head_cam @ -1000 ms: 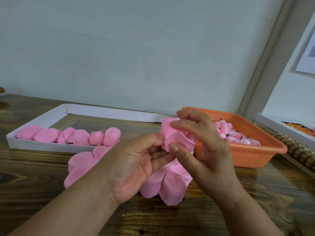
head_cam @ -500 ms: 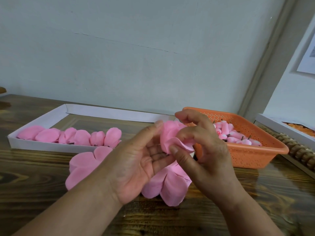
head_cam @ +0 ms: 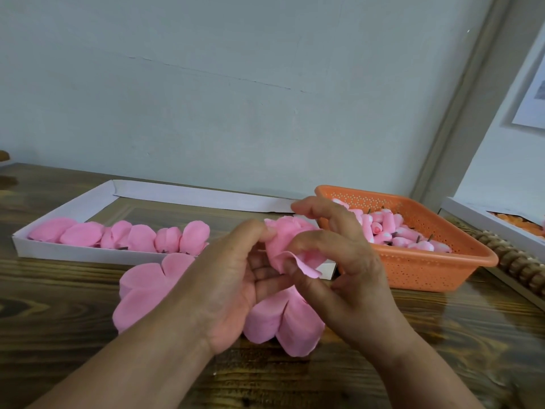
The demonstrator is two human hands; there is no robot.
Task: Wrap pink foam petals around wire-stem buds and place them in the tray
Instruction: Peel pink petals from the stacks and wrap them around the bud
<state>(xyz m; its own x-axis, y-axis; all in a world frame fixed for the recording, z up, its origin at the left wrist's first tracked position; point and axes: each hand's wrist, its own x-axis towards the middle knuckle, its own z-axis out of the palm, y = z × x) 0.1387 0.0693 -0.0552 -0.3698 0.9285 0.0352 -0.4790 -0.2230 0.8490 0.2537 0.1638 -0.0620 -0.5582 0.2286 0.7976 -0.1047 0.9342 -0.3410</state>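
Pink foam petal (head_cam: 290,249) sits pinched between both hands, left hand (head_cam: 236,278) gripping its near side, right hand (head_cam: 339,261) curling its loose edge over, the white tray (head_cam: 67,255) just beyond the left fingertips.

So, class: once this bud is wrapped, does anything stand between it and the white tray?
Nothing visible does. Both hands hold the bud just in front of the tray's right end. The left hand is on that side, but it carries the bud. The loose petals lie flat below.
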